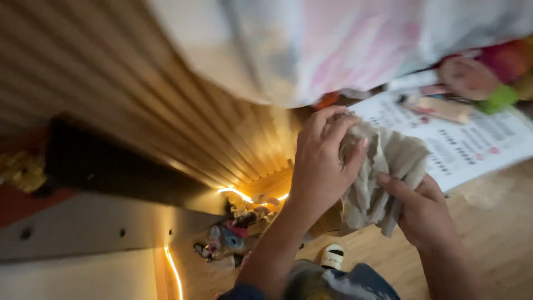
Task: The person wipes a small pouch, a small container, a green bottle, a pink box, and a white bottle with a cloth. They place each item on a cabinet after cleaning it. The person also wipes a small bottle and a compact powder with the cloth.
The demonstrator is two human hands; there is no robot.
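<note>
Both my hands grip a crumpled grey-beige cloth [383,172] in the middle of the head view. My left hand [322,161] clutches its upper left part, fingers curled over the folds. My right hand [422,208] holds its lower right part from below, thumb pressed on the fabric. The cloth bunches between the two hands above a wooden surface [488,222].
A white printed sheet [472,144] lies at the right, with colourful toys [488,75] and a small wooden block [444,108] on it. Pale patterned fabric [344,44] hangs at the top. A ribbed wooden panel [166,111], a glowing light strip [173,269] and small trinkets [233,233] lie at the left.
</note>
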